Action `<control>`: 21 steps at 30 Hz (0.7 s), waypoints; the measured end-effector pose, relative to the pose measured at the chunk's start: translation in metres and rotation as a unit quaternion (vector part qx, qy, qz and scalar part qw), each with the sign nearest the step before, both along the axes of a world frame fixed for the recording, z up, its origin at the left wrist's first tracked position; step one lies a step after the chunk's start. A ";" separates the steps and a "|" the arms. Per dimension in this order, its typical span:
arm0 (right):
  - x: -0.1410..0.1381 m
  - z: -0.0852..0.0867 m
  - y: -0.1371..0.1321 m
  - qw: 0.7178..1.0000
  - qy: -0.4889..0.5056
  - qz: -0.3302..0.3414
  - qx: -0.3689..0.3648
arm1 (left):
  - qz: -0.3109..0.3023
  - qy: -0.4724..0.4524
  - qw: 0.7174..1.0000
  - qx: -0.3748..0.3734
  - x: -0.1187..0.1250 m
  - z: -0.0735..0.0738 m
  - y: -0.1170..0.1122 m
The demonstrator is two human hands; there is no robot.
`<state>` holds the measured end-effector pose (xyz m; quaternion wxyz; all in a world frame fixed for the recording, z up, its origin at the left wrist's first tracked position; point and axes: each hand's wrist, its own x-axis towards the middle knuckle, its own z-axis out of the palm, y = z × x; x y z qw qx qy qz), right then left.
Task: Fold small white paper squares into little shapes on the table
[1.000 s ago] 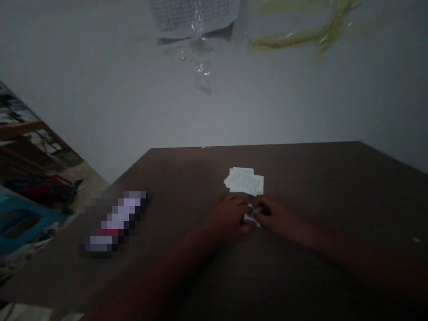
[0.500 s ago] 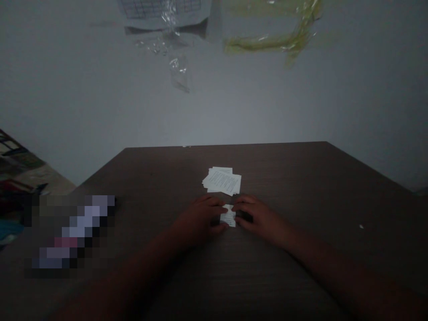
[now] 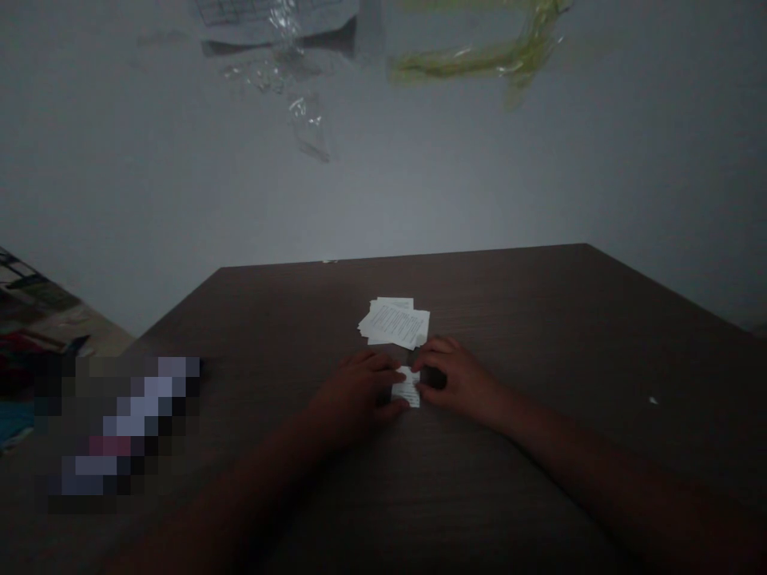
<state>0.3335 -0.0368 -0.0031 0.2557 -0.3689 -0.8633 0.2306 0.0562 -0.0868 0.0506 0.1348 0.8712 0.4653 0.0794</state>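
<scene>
Both my hands rest on a dark wooden table (image 3: pixel 539 303), meeting at a small white piece of paper (image 3: pixel 407 387). My left hand (image 3: pixel 353 393) pinches its left side with curled fingers. My right hand (image 3: pixel 461 382) grips its right side, fingers bent over it. Just beyond them lies a loose stack of small printed paper slips (image 3: pixel 394 322), apart from both hands. The light is dim, so fine detail of the paper is hard to make out.
A blurred-out object (image 3: pixel 123 423) lies on the table's left part. A grey wall (image 3: pixel 539 176) rises behind the table, with clear plastic (image 3: pixel 305 120) and yellowish tape (image 3: pixel 479 56) stuck to it. Clutter shows on the floor at far left (image 3: pixel 29 335).
The view has shifted, so everything sits further left in the picture. My hands stay together on the small paper, with the fingers slightly rearranged.
</scene>
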 end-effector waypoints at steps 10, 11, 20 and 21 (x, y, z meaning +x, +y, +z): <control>0.000 -0.002 -0.011 1.000 0.002 -0.015 0.000 | -0.001 -0.012 1.000 -0.001 -0.001 0.002 -0.002; -0.001 -0.002 -0.008 1.000 0.004 -0.024 0.002 | -0.004 -0.013 1.000 -0.002 -0.001 0.001 -0.001; -0.011 -0.001 0.011 0.992 0.001 -0.121 -0.025 | -0.017 0.000 1.000 0.010 -0.003 -0.005 0.004; -0.013 -0.001 0.012 0.991 0.000 -0.132 -0.028 | -0.018 0.005 1.000 0.011 -0.002 -0.003 0.004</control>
